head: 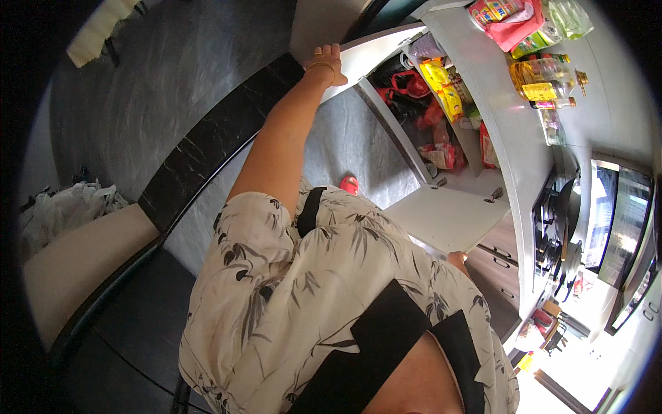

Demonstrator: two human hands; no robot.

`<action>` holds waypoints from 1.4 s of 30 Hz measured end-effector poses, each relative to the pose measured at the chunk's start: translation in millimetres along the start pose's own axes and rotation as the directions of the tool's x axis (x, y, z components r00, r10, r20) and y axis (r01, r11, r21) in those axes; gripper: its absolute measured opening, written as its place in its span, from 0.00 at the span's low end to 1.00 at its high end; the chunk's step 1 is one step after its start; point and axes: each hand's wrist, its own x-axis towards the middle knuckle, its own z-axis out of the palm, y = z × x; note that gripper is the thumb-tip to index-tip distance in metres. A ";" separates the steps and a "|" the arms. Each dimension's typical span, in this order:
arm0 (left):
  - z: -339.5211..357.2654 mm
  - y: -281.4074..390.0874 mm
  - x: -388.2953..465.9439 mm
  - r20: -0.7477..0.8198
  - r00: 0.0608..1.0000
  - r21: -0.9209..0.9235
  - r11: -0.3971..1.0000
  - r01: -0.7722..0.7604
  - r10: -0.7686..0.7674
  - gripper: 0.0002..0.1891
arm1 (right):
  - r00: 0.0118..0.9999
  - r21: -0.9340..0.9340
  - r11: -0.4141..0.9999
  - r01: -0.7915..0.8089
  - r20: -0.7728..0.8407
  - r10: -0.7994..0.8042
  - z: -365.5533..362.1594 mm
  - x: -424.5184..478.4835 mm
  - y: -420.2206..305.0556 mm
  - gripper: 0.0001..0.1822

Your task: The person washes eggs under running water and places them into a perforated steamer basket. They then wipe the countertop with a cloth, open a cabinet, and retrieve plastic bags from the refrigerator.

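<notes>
A two-door base cabinet stands open before me. My left hand (326, 66), with a thin bracelet at the wrist, holds the outer edge of the left white cabinet door (382, 50). On the other side, my right hand (457, 257) is at the outer edge of the right white cabinet door (446, 217); my sleeve hides much of that arm. Between the doors, the cabinet holds red plastic bags (432, 115), a red-handled item (411, 84) and dark things that are hard to tell apart. Yellow packets (442, 85) stand on its shelf.
Above the cabinet runs a grey countertop (478, 85) with an oil bottle (540, 80), smaller bottles and food bags. A gas stove (545, 233) with a wok (569, 207) sits farther along. Drawers (499, 261) adjoin the right door. A red slipper (349, 185) shows on the floor.
</notes>
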 end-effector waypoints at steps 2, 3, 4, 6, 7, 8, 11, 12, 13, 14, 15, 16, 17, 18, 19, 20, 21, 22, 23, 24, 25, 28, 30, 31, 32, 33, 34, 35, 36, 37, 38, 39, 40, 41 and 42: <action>-1.4 -0.5 0.0 0.009 1.000 0.006 1.000 -0.001 0.001 0.52 | 1.000 0.002 1.000 -0.012 -0.012 0.012 -0.6 0.2 -2.1 0.12; -1.1 -0.6 0.6 0.010 1.000 0.020 1.000 -0.001 0.001 0.52 | 1.000 -0.001 1.000 -0.015 -0.017 0.015 -0.8 -0.2 -2.4 0.12; -0.9 -0.9 0.9 0.011 1.000 0.033 0.999 -0.001 0.000 0.52 | 1.000 -0.003 1.000 -0.018 -0.021 0.018 -1.6 -0.2 -2.6 0.12; -0.6 -1.6 0.7 0.011 1.000 0.044 0.999 0.000 -0.001 0.52 | 0.998 -0.010 1.000 -0.011 -0.064 0.010 0.0 1.8 -1.7 0.11; -1.0 -1.5 0.7 0.011 1.000 0.051 0.999 0.000 0.000 0.52 | 0.996 -0.012 1.000 -0.008 -0.084 0.007 2.3 2.9 -2.0 0.11; -2.3 -1.6 0.7 0.027 1.000 0.034 0.999 -0.005 0.004 0.52 | 0.994 -0.053 0.999 -0.004 -0.108 -0.002 4.9 3.9 -4.0 0.09; -7.8 4.2 -6.2 -0.014 1.000 0.084 0.996 0.006 -0.005 0.47 | 0.994 -0.018 1.000 -0.009 -0.108 0.007 17.8 15.4 -10.6 0.08; -5.9 -2.2 -3.4 -0.023 1.000 0.083 0.997 0.010 -0.009 0.48 | 0.996 -0.002 0.996 0.084 -0.019 -0.084 13.0 25.4 -8.2 0.11; -5.2 -5.5 -1.2 -0.007 1.000 0.076 0.997 0.005 -0.005 0.49 | 0.994 0.064 0.997 0.041 -0.101 -0.034 36.0 43.7 -5.1 0.11; -0.3 -3.5 3.4 0.024 1.000 0.053 0.998 -0.019 0.018 0.51 | 0.987 0.130 0.991 -0.018 -0.154 0.039 87.9 71.4 0.9 0.11; 3.7 1.6 6.8 0.047 0.998 0.036 0.999 -0.032 0.030 0.52 | 0.971 0.195 0.979 -0.066 -0.215 0.109 118.7 87.0 4.2 0.11; -9.7 13.8 -4.8 0.080 0.997 0.020 1.000 -0.022 0.021 0.53 | 0.985 0.310 0.948 -0.080 -0.119 0.122 127.4 81.0 -7.7 0.11; -5.8 22.9 -3.7 0.077 0.996 0.031 0.999 -0.038 0.035 0.51 | 0.992 0.419 0.902 -0.106 -0.017 0.124 135.0 75.8 -17.5 0.14; -8.6 17.8 -4.7 0.054 0.998 0.032 0.999 -0.028 0.026 0.49 | 0.992 0.506 0.853 -0.129 0.055 0.118 124.7 79.3 -15.6 0.19; -16.2 4.6 -8.1 0.014 1.000 0.052 0.999 0.008 -0.009 0.47 | 0.937 0.844 0.412 -0.342 0.271 0.222 77.4 74.9 -18.1 0.23; -15.8 2.5 -5.7 0.014 1.000 0.073 0.997 0.010 -0.011 0.47 | 0.807 0.866 -0.189 -0.463 0.501 0.313 30.3 43.8 -21.9 0.27; -14.5 0.4 -3.7 0.017 1.000 0.076 0.997 0.008 -0.010 0.47 | 0.786 0.845 -0.233 -0.481 0.534 0.311 3.7 22.0 -16.5 0.27; -10.5 1.1 0.2 0.024 1.000 0.079 0.997 -0.001 -0.001 0.47 | 0.760 0.818 -0.281 -0.502 0.573 0.307 -9.1 8.0 -13.2 0.26; -8.0 -1.1 1.4 0.019 1.000 0.095 0.995 -0.003 0.001 0.47 | 0.740 0.793 -0.323 -0.517 0.604 0.298 -27.3 -7.9 -10.0 0.26; -5.0 -2.9 3.1 0.015 1.000 0.113 0.994 -0.006 0.005 0.47 | 0.751 0.808 -0.312 -0.500 0.584 0.308 -58.7 -39.2 -3.9 0.25; -0.8 0.4 6.3 0.013 1.000 0.124 0.992 -0.023 0.021 0.48 | 0.747 0.813 -0.297 -0.501 0.580 0.326 -48.5 -38.3 -5.2 0.24; 1.6 -4.2 8.2 -0.006 0.999 0.148 0.988 -0.038 0.040 0.49 | 0.736 0.817 -0.288 -0.500 0.576 0.355 -68.5 -54.7 -2.5 0.22; -1.0 -0.4 6.2 0.020 0.999 0.162 0.986 -0.045 0.042 0.50 | 0.713 0.798 -0.319 -0.511 0.601 0.362 -73.1 -62.9 -0.8 0.23; -1.4 0.9 6.3 0.034 0.999 0.169 0.984 -0.046 0.041 0.50 | 0.702 0.789 -0.332 -0.517 0.612 0.364 -71.4 -63.7 -0.6 0.23; -1.6 0.7 8.3 0.045 0.997 0.182 0.981 -0.062 0.055 0.52 | 0.697 0.782 -0.319 -0.535 0.622 0.356 -61.0 -55.1 -3.1 0.23; -0.3 -1.6 10.2 0.032 0.997 0.197 0.978 -0.068 0.063 0.52 | 0.695 0.784 -0.307 -0.540 0.621 0.362 -55.3 -51.6 -5.2 0.24; 0.7 -3.4 11.5 0.019 0.997 0.211 0.975 -0.074 0.072 0.52 | 0.693 0.785 -0.295 -0.544 0.619 0.369 -51.1 -49.1 -6.5 0.25; 2.9 -3.8 11.9 0.005 0.997 0.224 0.971 -0.079 0.080 0.52 | 0.692 0.787 -0.283 -0.548 0.617 0.376 -46.5 -45.5 -7.4 0.27; -7.8 4.8 1.9 0.031 0.998 0.244 0.968 -0.060 0.054 0.53 | 0.724 0.785 -0.209 -0.584 0.619 0.304 -44.5 -44.0 -6.0 0.32; -6.9 6.1 0.7 0.029 0.998 0.257 0.964 -0.067 0.062 0.53 | 0.715 0.781 -0.233 -0.579 0.624 0.315 -42.7 -44.0 -6.3 0.33; -6.4 6.7 1.3 0.027 0.997 0.270 0.960 -0.075 0.070 0.53 | 0.706 0.777 -0.257 -0.574 0.629 0.325 -41.2 -45.2 -6.4 0.34; -7.9 4.8 1.3 0.020 0.997 0.283 0.956 -0.076 0.073 0.53 | 0.701 0.778 -0.278 -0.564 0.629 0.336 -46.8 -49.9 -5.7 0.35; -8.7 3.4 1.7 0.034 0.997 0.285 0.956 -0.075 0.068 0.53 | 0.715 0.794 -0.249 -0.555 0.608 0.346 -54.1 -57.4 -3.9 0.34; -9.0 2.0 2.5 0.049 0.997 0.287 0.955 -0.073 0.062 0.53 | 0.714 0.793 -0.246 -0.558 0.609 0.344 -52.8 -55.9 -4.9 0.34; -9.6 3.0 4.0 0.063 0.996 0.289 0.954 -0.075 0.060 0.53 | 0.712 0.791 -0.246 -0.561 0.612 0.343 -51.5 -54.9 -4.1 0.34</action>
